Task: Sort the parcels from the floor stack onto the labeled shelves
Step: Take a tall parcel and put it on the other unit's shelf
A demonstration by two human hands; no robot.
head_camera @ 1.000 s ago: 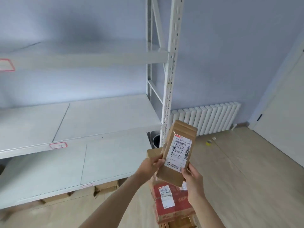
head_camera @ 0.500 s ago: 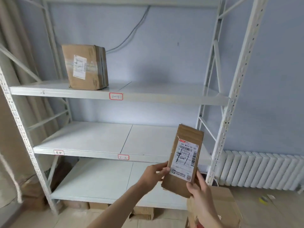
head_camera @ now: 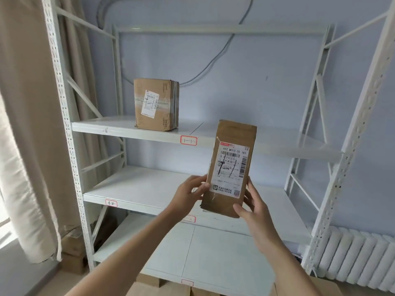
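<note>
Before open shelves (head_camera: pixel 149 189), both hands grip parcel (head_camera: pixel 229 167) edges.

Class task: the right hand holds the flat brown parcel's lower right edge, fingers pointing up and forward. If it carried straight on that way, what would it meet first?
Probably the front edge of the white metal shelf above the right hand; depth is unclear.

Brown cardboard parcel (head_camera: pixel 229 167) with white barcode label (head_camera: pixel 230 169); white shelves (head_camera: pixel 136 129) bear red-bordered tags (head_camera: pixel 188 140).
</note>
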